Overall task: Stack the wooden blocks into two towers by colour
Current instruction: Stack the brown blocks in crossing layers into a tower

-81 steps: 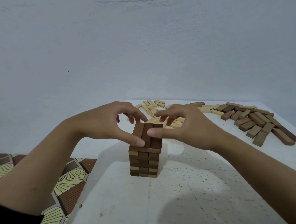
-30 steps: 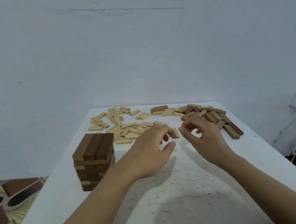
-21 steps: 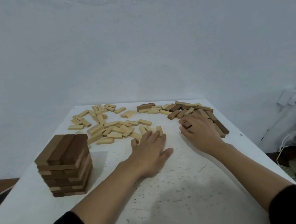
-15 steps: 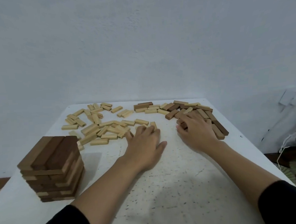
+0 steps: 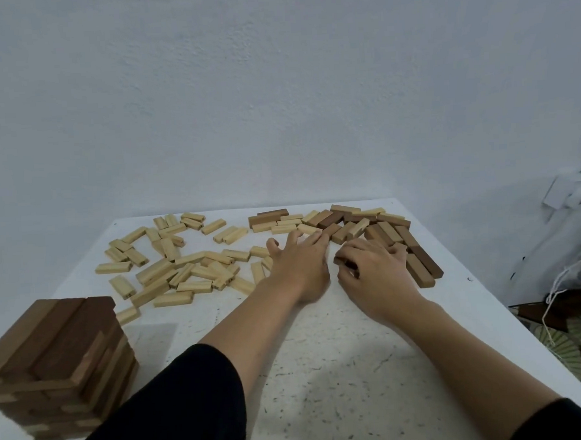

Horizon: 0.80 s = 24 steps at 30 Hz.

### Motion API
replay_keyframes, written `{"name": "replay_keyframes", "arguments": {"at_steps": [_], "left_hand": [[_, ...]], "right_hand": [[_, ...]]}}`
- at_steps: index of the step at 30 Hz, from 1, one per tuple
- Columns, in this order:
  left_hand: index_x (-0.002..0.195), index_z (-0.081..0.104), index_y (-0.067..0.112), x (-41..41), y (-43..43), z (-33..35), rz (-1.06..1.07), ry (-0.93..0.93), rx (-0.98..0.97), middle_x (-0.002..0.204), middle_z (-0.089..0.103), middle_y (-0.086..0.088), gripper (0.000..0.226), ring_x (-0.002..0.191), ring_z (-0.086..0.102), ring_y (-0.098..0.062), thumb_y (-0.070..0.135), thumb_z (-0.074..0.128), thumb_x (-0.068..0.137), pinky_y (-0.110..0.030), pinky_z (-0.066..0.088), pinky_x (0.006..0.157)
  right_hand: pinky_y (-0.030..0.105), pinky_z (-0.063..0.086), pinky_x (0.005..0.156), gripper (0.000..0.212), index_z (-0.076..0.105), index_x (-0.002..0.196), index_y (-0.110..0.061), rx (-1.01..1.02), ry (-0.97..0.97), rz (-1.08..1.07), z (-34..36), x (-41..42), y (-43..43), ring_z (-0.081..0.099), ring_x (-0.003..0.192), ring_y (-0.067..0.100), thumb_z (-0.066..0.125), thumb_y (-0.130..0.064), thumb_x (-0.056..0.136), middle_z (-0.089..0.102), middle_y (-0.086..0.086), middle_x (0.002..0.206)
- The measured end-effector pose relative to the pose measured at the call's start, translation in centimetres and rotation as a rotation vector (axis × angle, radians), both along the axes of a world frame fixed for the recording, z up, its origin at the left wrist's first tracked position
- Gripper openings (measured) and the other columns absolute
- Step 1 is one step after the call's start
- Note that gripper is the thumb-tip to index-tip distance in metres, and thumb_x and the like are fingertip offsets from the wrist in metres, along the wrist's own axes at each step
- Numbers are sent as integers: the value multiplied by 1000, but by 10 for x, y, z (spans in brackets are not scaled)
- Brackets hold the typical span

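Brown blocks (image 5: 384, 231), centre right, are being picked. Left hand (image 5: 301, 266) lies flat, fingers straight, empty. Right hand (image 5: 376, 272) curls its fingers round one, probably bound next for the tower (image 5: 54, 360), lower left.

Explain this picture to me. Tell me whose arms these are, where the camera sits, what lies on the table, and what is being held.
There is no machine here. A person wears a camera on the head, so this single view looks down at their own arms. On the white table a brown tower stands at the near left. Pale blocks lie scattered beyond it, with brown blocks piled to the right. The left hand reaches out with straight fingers and holds nothing. The right hand curls its fingers on one brown block.
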<state>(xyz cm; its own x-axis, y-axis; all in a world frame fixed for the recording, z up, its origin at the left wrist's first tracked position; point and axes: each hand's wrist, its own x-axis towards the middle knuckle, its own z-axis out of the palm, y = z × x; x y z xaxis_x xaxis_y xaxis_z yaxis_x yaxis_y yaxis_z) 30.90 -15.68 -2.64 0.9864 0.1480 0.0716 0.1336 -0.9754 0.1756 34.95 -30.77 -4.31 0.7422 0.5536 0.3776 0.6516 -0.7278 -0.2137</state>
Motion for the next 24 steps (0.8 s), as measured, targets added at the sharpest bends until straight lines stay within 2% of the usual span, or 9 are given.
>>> {"name": "replay_keyframes", "arguments": {"at_steps": [3,6,9,12,14,18,21,24], "left_hand": [[158,25,32,-3,-2,-1,5,-106,-3,156,39,12,59,144,27,-23,25,38,101,-62,15,108],[143,46,32,-14,-7,3,26,-179,38,129,55,9,46,131,40,-22,22,40,98,-58,17,107],[138,50,31,-29,-10,6,33,-200,82,111,56,7,43,117,48,-21,23,38,97,-54,18,103],[131,53,29,-46,-7,13,-4,-176,131,100,48,7,38,109,47,-20,24,38,97,-51,20,96],[127,54,25,-60,-4,18,-45,-142,161,98,44,6,33,110,45,-20,26,37,99,-50,19,96],[124,57,27,-90,1,19,-93,-134,144,107,51,9,30,117,40,-16,32,37,102,-49,14,97],[119,59,32,-112,8,20,-81,-136,106,110,54,12,25,118,40,-13,37,41,102,-49,15,102],[109,63,32,-130,13,20,-55,-163,69,106,55,16,24,114,40,-8,44,44,103,-45,13,100]], "right_hand": [[41,28,93,20,67,97,-30,37,16,10,0,0,1,52,103,7,48,-30,97,59,-16,106],[37,25,91,15,68,91,-31,69,21,26,0,-1,2,54,97,5,53,-28,93,61,-16,101],[32,24,86,15,68,83,-30,118,27,63,2,-3,2,55,90,3,58,-24,90,63,-15,91],[32,34,83,17,69,78,-30,188,51,114,4,-5,0,54,80,-1,59,-20,88,62,-18,81],[32,41,82,18,69,76,-32,202,66,147,8,-8,-1,55,78,1,61,-20,86,63,-20,77],[24,42,76,17,71,73,-31,208,125,260,16,-18,-5,58,80,-1,69,-16,83,64,-21,75],[32,51,82,16,72,79,-30,185,208,362,21,-26,-5,63,85,4,69,-15,84,67,-19,82],[37,53,86,18,73,81,-30,220,266,412,22,-34,-3,66,90,7,69,-13,84,69,-18,87]]}}
